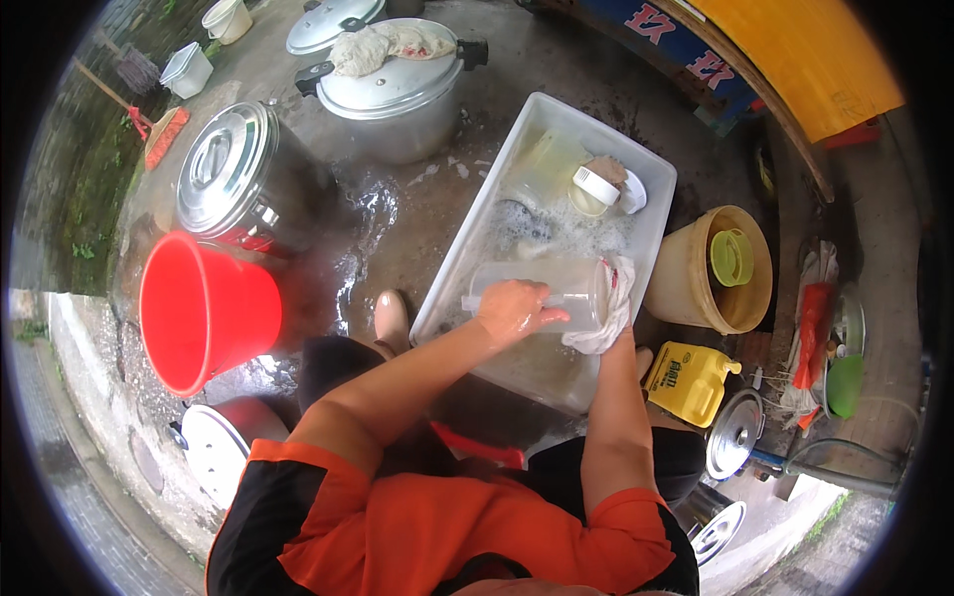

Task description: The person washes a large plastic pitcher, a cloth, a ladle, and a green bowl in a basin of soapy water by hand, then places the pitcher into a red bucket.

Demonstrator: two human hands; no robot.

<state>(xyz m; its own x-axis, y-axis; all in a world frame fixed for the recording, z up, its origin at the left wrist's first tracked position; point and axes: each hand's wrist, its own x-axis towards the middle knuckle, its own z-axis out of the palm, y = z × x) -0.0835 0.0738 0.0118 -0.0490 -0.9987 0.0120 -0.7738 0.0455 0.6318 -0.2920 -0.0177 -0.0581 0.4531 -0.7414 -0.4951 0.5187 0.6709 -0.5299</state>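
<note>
My left hand (515,310) is closed around a clear plastic container (576,283) that lies on its side over a large white tub (460,260). Bunched against the container's right end is a wet white cloth (620,308). My right hand (623,340) is at the cloth, its fingers mostly covered by the fabric. Sudsy water (532,233) fills part of the tub. At its far end float or rest a white lid-like ring (594,187), a brown sponge-like piece (605,169) and a pale see-through container (550,162).
Left of me stand a red bucket (214,313) and a lidded steel pot (224,169). A large pot (393,99) with a cloth on its lid is farther off. To the right are a beige bucket (681,273) holding a green container (731,257), and a yellow jug (691,382).
</note>
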